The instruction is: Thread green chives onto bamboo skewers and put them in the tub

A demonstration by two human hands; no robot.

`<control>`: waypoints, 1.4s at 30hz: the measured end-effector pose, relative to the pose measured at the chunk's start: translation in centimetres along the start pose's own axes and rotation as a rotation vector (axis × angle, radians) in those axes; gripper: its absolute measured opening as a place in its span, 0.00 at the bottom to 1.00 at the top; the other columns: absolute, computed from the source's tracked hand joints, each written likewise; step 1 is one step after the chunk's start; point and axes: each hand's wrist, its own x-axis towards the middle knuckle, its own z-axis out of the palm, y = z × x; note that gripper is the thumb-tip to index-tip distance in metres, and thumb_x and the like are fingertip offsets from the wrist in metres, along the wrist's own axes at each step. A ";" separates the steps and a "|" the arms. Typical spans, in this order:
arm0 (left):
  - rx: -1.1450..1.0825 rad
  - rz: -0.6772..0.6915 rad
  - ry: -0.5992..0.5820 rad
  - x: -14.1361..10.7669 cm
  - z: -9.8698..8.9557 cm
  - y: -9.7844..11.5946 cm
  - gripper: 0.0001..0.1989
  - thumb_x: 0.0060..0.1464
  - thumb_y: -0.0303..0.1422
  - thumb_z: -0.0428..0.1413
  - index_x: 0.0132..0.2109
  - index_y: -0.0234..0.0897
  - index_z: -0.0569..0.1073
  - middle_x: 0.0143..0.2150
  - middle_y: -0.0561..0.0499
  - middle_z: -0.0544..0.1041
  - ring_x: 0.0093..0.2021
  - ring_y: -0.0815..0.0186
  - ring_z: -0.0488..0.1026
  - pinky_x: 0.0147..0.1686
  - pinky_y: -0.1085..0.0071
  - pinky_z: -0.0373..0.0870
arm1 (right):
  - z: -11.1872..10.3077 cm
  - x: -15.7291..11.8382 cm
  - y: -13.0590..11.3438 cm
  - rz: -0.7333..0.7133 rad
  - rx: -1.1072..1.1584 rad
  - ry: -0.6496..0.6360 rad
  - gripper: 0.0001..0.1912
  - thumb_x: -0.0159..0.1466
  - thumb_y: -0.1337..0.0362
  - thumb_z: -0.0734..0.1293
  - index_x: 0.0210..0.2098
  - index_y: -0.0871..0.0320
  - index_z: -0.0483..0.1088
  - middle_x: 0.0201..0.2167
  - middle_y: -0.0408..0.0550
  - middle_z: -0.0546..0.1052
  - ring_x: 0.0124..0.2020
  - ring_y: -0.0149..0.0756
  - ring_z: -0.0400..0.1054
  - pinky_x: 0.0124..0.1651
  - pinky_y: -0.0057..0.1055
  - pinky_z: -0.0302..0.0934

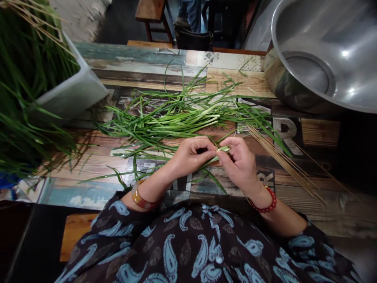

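Observation:
Between my two hands is a small bunch of garlic chives (224, 149), its pale cut ends pointing right. My left hand (196, 153) pinches the stalks between thumb and fingers. Just beside it, my right hand (239, 162) closes thumb and fingers on the pale ends, and the fingertips of both hands nearly meet. Beyond them a loose heap of chives (176, 122) spreads across the patterned table (97, 169). Several thin bamboo skewers (282, 169) lie slanting to the right of my right hand.
A white plastic bin (76, 88) overflowing with long chives (32, 59) stands at the left. At the upper right is a large steel bowl (312, 78). Past the far table edge are a wooden stool (150, 11), a dark bag (193, 37) and a person's legs (193, 13).

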 end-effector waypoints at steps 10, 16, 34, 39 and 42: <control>-0.030 -0.112 -0.129 -0.1 -1.4 0.2 0.16 0.55 0.43 0.62 0.38 0.31 0.78 0.32 0.49 0.78 0.31 0.68 0.71 0.32 0.74 0.67 | -0.5 0.8 -1.0 0.174 0.259 -0.107 0.30 0.63 0.58 0.70 0.61 0.51 0.58 0.30 0.39 0.74 0.22 0.28 0.66 0.24 0.27 0.64; -0.074 -0.127 0.043 -0.2 -1.2 -0.3 0.15 0.51 0.40 0.64 0.30 0.31 0.74 0.26 0.52 0.73 0.26 0.71 0.67 0.26 0.75 0.62 | -1.2 1.0 -1.3 0.103 -0.076 -0.173 0.08 0.67 0.59 0.66 0.38 0.56 0.74 0.20 0.38 0.72 0.18 0.27 0.64 0.22 0.26 0.58; -0.042 -0.188 -0.047 -0.3 -0.6 0.6 0.20 0.61 0.41 0.55 0.26 0.31 0.72 0.21 0.54 0.69 0.21 0.75 0.63 0.21 0.79 0.57 | -0.8 1.0 -1.4 -0.218 -0.423 -0.100 0.10 0.68 0.64 0.63 0.31 0.54 0.73 0.23 0.42 0.76 0.23 0.30 0.68 0.31 0.28 0.62; 0.019 -0.154 -0.064 -0.3 -0.3 0.3 0.21 0.61 0.41 0.55 0.24 0.32 0.70 0.20 0.54 0.67 0.20 0.75 0.60 0.20 0.79 0.55 | -0.7 1.0 -1.3 -0.232 -0.420 -0.070 0.11 0.67 0.65 0.63 0.28 0.55 0.70 0.20 0.41 0.72 0.22 0.29 0.66 0.29 0.27 0.59; 0.064 -0.135 -0.048 -0.2 0.0 -0.1 0.21 0.61 0.41 0.54 0.24 0.32 0.70 0.21 0.54 0.67 0.22 0.74 0.62 0.21 0.78 0.56 | -0.5 0.9 -0.9 -0.094 -0.327 -0.084 0.09 0.67 0.62 0.64 0.29 0.55 0.69 0.19 0.39 0.70 0.20 0.29 0.63 0.27 0.27 0.58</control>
